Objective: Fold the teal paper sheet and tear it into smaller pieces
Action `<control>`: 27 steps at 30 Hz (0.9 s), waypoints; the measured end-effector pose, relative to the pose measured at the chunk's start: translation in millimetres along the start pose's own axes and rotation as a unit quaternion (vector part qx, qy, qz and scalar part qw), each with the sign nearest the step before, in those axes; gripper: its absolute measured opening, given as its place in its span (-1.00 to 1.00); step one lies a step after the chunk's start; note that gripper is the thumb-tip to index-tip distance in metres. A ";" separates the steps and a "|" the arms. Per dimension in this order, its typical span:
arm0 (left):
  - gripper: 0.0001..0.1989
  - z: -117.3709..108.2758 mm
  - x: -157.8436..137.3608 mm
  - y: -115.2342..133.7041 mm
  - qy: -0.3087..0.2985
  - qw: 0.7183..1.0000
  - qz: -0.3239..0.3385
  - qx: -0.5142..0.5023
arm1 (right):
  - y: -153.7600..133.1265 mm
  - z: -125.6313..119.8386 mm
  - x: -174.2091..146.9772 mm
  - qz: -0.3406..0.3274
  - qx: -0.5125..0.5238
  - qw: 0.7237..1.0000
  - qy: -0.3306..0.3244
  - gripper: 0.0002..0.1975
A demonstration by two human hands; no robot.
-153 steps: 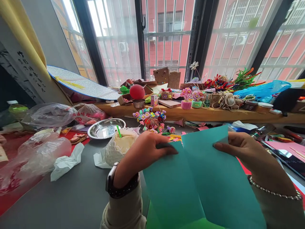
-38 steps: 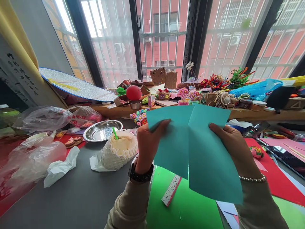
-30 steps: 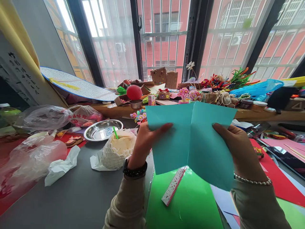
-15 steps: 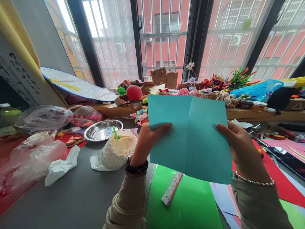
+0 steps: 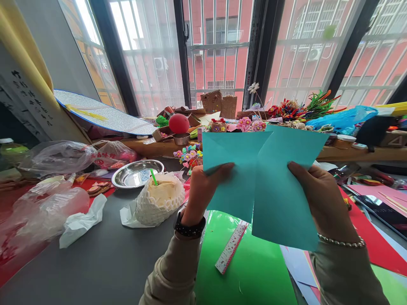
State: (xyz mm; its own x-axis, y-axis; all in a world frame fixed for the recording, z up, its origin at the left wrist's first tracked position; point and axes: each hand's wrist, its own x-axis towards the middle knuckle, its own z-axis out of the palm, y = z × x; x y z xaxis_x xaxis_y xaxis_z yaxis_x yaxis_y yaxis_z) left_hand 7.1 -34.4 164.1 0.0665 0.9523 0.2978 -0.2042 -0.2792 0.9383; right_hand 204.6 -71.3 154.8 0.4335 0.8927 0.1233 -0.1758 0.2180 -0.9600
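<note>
My left hand (image 5: 206, 186) pinches the left part of a teal sheet of paper (image 5: 280, 190), thumb on the near face and fingers behind. On the right part, my right hand (image 5: 321, 195) grips the same way. A line runs down the sheet's middle, and the edges of the two halves are out of level there; I cannot tell whether it is a fold or a tear. The sheet is held upright above a green sheet (image 5: 251, 271), on which a patterned ruler (image 5: 232, 248) lies at a slant.
Left of my hands stand a coconut (image 5: 159, 197) in white foam netting with a green straw and a steel plate (image 5: 138, 173). Plastic bags (image 5: 60, 212) lie at far left. Coloured papers (image 5: 375, 237) and a phone (image 5: 381, 212) are at right. Craft supplies crowd the windowsill (image 5: 143, 148).
The teal sheet's halves have shifted and tilted against each other, with the right half turned outward at the top. My left hand has moved slightly right.
</note>
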 end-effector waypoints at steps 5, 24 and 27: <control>-0.88 -0.6 0.3 0.2 0.006 1.000 0.010 0.011 | 1.3 1.4 2.0 -0.001 0.015 1.000 0.000 -0.88; -0.85 2.8 -2.1 2.5 0.054 0.999 -0.004 -0.004 | 2.3 -2.0 7.6 0.011 0.019 1.000 -0.009 -0.85; -0.85 1.4 -1.4 2.6 0.032 0.999 -0.010 0.001 | 3.7 -2.3 9.7 0.022 0.033 0.999 -0.010 -0.86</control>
State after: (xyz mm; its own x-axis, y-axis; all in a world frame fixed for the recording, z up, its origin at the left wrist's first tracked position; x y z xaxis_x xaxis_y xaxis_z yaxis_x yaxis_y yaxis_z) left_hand 7.8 -36.6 166.3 0.0079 0.9637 0.2670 -0.2017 -0.2600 0.9443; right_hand 210.1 -62.7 151.8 0.4070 0.9093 0.0871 -0.2530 0.2039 -0.9458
